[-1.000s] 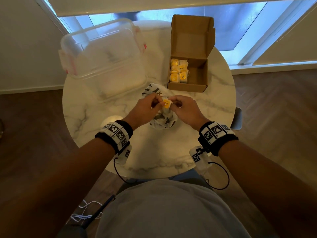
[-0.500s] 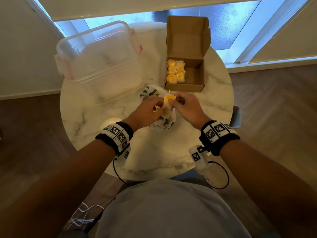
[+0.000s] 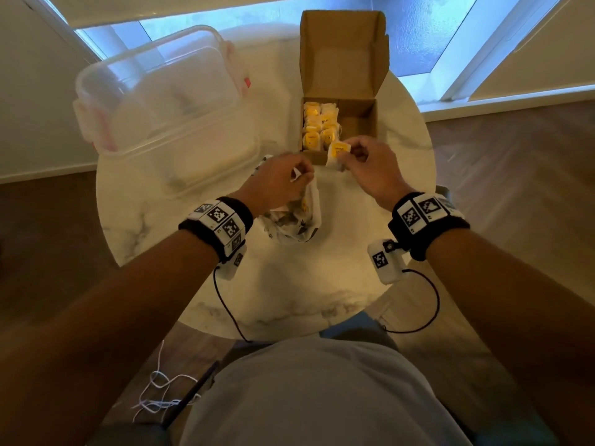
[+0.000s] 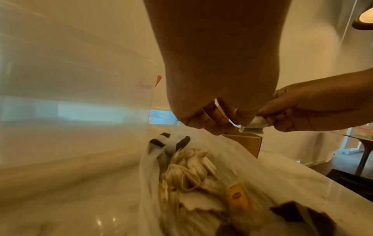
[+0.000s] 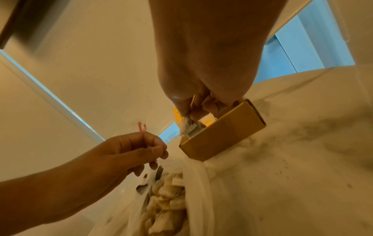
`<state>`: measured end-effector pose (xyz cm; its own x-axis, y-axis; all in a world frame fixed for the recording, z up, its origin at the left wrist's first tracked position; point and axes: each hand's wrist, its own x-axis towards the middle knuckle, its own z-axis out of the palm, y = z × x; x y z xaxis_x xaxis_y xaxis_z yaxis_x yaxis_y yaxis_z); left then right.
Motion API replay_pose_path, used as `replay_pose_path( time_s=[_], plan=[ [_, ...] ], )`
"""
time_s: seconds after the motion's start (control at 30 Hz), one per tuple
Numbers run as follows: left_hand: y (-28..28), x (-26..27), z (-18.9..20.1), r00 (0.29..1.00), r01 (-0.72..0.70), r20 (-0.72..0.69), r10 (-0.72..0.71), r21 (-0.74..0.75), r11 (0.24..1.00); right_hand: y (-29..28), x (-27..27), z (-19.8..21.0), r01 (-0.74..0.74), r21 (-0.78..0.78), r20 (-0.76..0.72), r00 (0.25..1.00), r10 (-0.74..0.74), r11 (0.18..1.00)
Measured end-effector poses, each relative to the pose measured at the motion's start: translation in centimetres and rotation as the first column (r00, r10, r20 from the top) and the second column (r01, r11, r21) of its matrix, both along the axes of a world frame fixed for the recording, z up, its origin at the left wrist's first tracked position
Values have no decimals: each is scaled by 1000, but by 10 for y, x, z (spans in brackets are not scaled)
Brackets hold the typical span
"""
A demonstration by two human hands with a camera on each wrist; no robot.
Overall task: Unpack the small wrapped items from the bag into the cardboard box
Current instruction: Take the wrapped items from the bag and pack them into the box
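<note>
The cardboard box (image 3: 360,123) stands open at the far side of the table, with several yellow-tagged wrapped items (image 3: 318,127) filling its left half. My right hand (image 3: 346,154) pinches one wrapped item (image 3: 336,152) right at the box's front wall; the right wrist view shows that item (image 5: 189,127) between thumb and fingers, against the box (image 5: 222,132). The white printed bag (image 3: 289,217) lies in front of me with more items (image 4: 193,172) inside. Above its mouth, my left hand (image 3: 297,175) has curled fingers pinching a white strip of the bag.
A large clear plastic tub (image 3: 161,101) with pink latches takes up the table's far left, close to the bag. The round marble table (image 3: 289,284) ends near my body. A window and wood floor surround it, and a white cord (image 3: 161,391) lies on the floor.
My right hand has lifted the wrapped item out of the bag and carried it forward to the box's front edge. My left hand stayed at the bag's mouth.
</note>
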<state>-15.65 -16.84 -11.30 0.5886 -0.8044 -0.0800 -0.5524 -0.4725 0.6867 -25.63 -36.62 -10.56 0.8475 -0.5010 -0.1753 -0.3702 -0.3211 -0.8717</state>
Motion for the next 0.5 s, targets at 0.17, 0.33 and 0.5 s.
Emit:
replay_pose_path(
  time_s=[0.17,0.33,0.5],
  plan=[
    [-27,16,-4,992,53,122,-44,-67,996,-29,32,-8,-35,-150,-29,999,31,988],
    [-44,27,-19,989,-8,145,13,-32,999,-46,56,-30,-175,-326,-124,982,142,929],
    [-49,29,-26,988,-86,124,92,-52,995,-54,72,-38,-387,-344,-294,910,294,856]
  ],
)
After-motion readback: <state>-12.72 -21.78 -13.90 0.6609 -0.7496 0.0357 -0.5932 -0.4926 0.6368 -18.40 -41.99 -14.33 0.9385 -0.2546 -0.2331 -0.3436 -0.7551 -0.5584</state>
